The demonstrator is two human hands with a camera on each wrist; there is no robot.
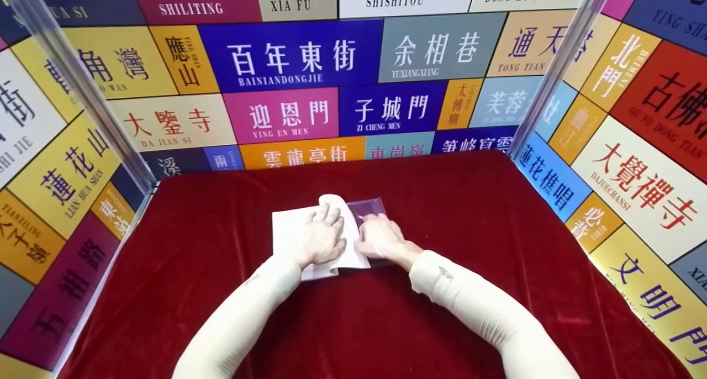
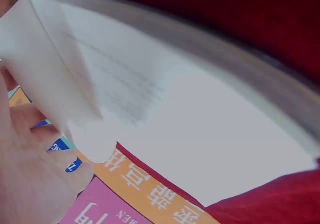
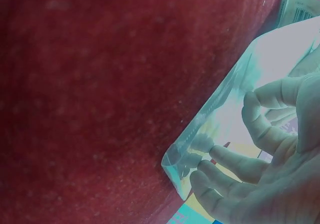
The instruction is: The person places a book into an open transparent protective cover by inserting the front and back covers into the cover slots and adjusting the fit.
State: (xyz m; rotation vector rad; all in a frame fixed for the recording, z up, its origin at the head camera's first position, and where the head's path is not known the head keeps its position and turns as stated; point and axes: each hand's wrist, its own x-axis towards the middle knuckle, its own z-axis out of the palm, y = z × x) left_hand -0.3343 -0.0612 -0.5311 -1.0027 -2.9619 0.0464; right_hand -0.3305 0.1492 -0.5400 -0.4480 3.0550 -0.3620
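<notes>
A white-paged book lies open in the middle of the dark red cloth, one leaf arched up near its centre. My left hand rests on the pages with its fingers spread. In the left wrist view, the book's page shows faint lines of print, and the palm stands beside it. A clear plastic cover sticks out past the book's right edge. My right hand pinches this plastic between thumb and index finger. Its other fingertips touch the film near the folded corner.
Red velvet cloth covers the table. Printed panels of coloured place-name signs stand behind and on both sides, with metal posts at the corners. A barcode shows on the book's outer side in the right wrist view.
</notes>
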